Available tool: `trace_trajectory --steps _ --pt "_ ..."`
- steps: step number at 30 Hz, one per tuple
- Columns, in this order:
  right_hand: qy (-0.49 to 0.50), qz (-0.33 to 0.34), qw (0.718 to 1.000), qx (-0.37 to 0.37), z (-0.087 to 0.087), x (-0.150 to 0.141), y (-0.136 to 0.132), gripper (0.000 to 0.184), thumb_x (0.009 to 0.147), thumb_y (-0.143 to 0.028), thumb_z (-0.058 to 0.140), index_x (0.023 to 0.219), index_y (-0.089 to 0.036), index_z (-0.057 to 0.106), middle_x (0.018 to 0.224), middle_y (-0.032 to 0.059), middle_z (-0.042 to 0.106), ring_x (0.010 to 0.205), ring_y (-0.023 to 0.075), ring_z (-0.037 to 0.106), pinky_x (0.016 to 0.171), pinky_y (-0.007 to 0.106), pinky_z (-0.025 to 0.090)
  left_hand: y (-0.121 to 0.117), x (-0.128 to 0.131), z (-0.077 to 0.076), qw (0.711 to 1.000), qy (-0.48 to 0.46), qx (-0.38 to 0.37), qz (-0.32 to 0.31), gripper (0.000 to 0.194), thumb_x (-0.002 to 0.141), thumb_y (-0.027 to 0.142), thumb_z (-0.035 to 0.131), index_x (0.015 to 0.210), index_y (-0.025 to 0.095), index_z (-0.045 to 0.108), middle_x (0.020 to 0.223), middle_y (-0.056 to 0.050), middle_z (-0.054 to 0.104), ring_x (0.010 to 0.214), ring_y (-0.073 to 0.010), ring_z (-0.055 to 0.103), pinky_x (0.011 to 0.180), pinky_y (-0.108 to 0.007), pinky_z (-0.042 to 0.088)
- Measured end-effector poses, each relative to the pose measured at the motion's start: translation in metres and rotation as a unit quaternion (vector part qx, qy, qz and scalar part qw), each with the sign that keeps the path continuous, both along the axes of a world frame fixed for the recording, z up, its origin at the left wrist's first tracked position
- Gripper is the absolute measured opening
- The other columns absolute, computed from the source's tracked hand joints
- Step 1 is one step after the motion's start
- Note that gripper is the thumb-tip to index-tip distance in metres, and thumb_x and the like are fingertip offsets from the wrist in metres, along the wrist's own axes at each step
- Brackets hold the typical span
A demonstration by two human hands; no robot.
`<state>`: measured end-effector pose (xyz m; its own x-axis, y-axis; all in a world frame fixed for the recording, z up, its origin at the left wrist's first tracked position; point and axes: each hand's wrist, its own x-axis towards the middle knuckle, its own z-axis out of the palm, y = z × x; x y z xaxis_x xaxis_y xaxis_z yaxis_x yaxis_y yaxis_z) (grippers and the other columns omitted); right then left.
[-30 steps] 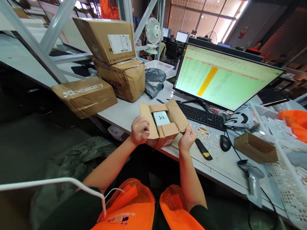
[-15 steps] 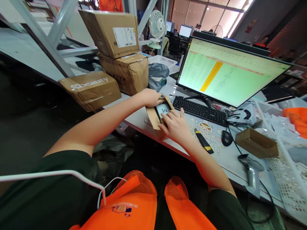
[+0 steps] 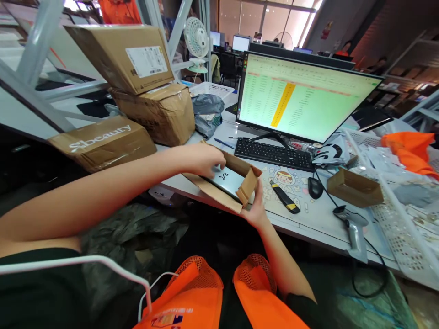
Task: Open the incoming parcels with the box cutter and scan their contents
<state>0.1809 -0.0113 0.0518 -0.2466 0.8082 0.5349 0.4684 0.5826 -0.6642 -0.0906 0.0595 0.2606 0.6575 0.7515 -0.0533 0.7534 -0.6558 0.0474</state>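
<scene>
An opened cardboard box (image 3: pixel 219 194) lies tilted at the desk's front edge, its flaps spread. Inside it sits a flat pale blue box (image 3: pixel 230 179) with a black squiggle on top. My left hand (image 3: pixel 207 161) reaches in from the left, fingers curled down and closed at the pale blue box's upper end; the fingertips are partly hidden. At the near right end, my right hand (image 3: pixel 255 208) grips the cardboard box, the thumb up along its end flap and the other fingers hidden underneath. A black and yellow utility knife (image 3: pixel 284 197) lies to the right of my right hand.
Behind the box stand a keyboard (image 3: pixel 274 154) and a monitor (image 3: pixel 305 98). To the right are a mouse (image 3: pixel 315 188), a small brown box (image 3: pixel 355 187), a barcode scanner (image 3: pixel 355 228) and a white basket (image 3: pixel 399 237). Stacked cartons (image 3: pixel 154 114) rise on the left.
The cardboard box has turned and opened wider, showing more of the pale blue box. My left hand has moved inside; my right hand has gone from the top to the near right end.
</scene>
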Motion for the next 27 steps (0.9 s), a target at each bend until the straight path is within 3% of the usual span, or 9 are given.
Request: trace_trajectory --steps 4,7,9,12,16,19,22,25,27 --pt "0.012 -0.033 0.998 -0.049 -0.029 -0.005 0.002 0.148 0.067 -0.041 0.097 0.17 -0.022 -0.008 0.168 0.0311 0.028 0.157 0.0408 0.034 0.12 0.063 0.042 0.006 0.007 -0.022 0.996 -0.051 -0.013 -0.075 0.054 0.066 0.029 0.078 0.12 0.029 0.075 0.12 -0.009 0.073 0.113 -0.0301 0.068 0.095 -0.033 0.052" --pt "0.042 -0.031 0.998 -0.039 -0.033 -0.001 0.006 0.143 0.065 -0.046 0.097 0.171 -0.019 0.005 0.166 0.0289 0.035 0.155 0.0397 0.038 0.121 0.061 0.041 0.011 0.005 -0.028 0.995 -0.063 -0.019 -0.081 0.065 0.067 0.035 0.08 0.13 0.029 0.07 0.126 -0.011 0.072 0.118 -0.0318 0.068 0.102 -0.035 0.051" --pt "0.061 -0.033 0.997 -0.036 -0.028 0.008 0.005 0.138 0.063 -0.049 0.097 0.17 -0.019 0.016 0.164 0.0264 0.04 0.153 0.0393 0.042 0.122 0.06 0.04 0.004 0.002 -0.023 0.993 -0.075 -0.023 -0.085 0.067 0.068 0.035 0.081 0.134 0.027 0.069 0.124 -0.012 0.073 0.116 -0.0332 0.069 0.103 -0.037 0.053" --pt "0.088 -0.04 0.995 -0.035 -0.012 0.032 -0.003 0.126 0.059 -0.048 0.096 0.165 -0.02 0.034 0.162 0.0228 0.046 0.15 0.041 0.046 0.123 0.062 0.039 -0.021 -0.011 -0.004 0.98 -0.17 -0.028 -0.096 0.067 0.074 0.038 0.081 0.139 0.028 0.067 0.13 -0.012 0.07 0.119 -0.0337 0.068 0.106 -0.04 0.054" --pt "0.124 -0.066 0.989 -0.054 0.008 0.077 -0.021 0.106 0.058 -0.04 0.092 0.154 -0.02 0.052 0.158 0.0201 0.051 0.148 0.0429 0.048 0.123 0.064 0.038 -0.05 -0.041 0.005 0.928 -0.367 0.004 -0.067 0.061 0.075 0.044 0.087 0.132 0.029 0.071 0.13 -0.014 0.067 0.122 -0.0353 0.066 0.11 -0.048 0.054" --pt "0.173 -0.124 0.973 -0.083 0.013 0.109 -0.035 0.098 0.054 -0.033 0.085 0.149 -0.021 0.059 0.153 0.0184 0.057 0.146 0.0445 0.05 0.122 0.065 0.039 -0.051 -0.057 -0.017 0.838 -0.543 0.05 -0.004 0.071 0.061 0.049 0.098 0.124 0.027 0.073 0.126 -0.014 0.068 0.123 -0.0374 0.064 0.111 -0.053 0.053" --pt "0.241 -0.186 0.946 -0.113 0.009 0.134 -0.056 0.098 0.05 -0.032 0.082 0.145 -0.023 0.061 0.148 0.0186 0.061 0.14 0.0472 0.055 0.113 0.067 0.048 -0.04 -0.053 -0.054 0.694 -0.716 0.029 0.071 0.079 0.062 0.067 0.093 0.126 0.026 0.068 0.122 -0.012 0.07 0.12 -0.0349 0.066 0.105 -0.05 0.057" --pt "0.318 -0.273 0.901 -0.112 0.003 0.153 -0.085 0.087 0.05 -0.034 0.081 0.135 -0.024 0.066 0.131 0.0186 0.071 0.122 0.0473 0.068 0.097 0.065 0.058 -0.025 -0.035 -0.083 0.542 -0.824 -0.076 0.147 0.07 0.078 0.078 0.073 0.12 0.023 0.069 0.119 -0.013 0.073 0.116 -0.033 0.069 0.097 -0.048 0.061" --pt "0.35 -0.321 0.876 -0.084 -0.002 0.165 -0.107 0.078 0.054 -0.038 0.08 0.129 -0.026 0.067 0.12 0.0164 0.074 0.112 0.0453 0.072 0.095 0.065 0.059 -0.018 -0.022 -0.093 0.469 -0.843 -0.203 0.17 0.06 0.087 0.073 0.064 0.118 0.022 0.071 0.121 -0.014 0.074 0.108 -0.0311 0.071 0.088 -0.047 0.063"
